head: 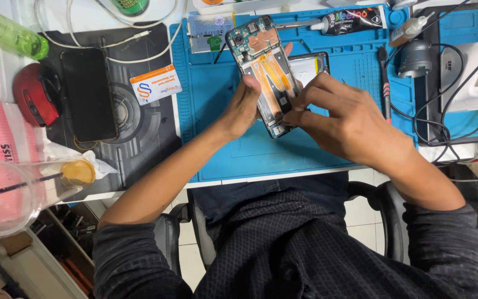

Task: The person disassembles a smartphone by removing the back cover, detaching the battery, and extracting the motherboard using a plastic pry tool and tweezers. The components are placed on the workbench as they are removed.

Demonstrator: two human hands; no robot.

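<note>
An opened smartphone [261, 61] with its back cover off shows a green circuit board and orange flex cables. My left hand [243, 108] grips its left edge and holds it tilted above the blue repair mat [217, 138]. My right hand [341, 113] rests on the phone's lower right part, fingertips pinched at a small spot on the inside; whether they hold a part I cannot tell. Under the phone, partly hidden, lies a silver battery or panel [311, 63].
A black phone [88, 94] lies face down on a dark mat at left, with a white and orange card [155, 84] beside it. A glue tube [349, 21], a small bottle [410, 27], cables and a white device [471, 77] crowd the right. A red mouse [35, 94] and a green bottle [6, 33] sit far left.
</note>
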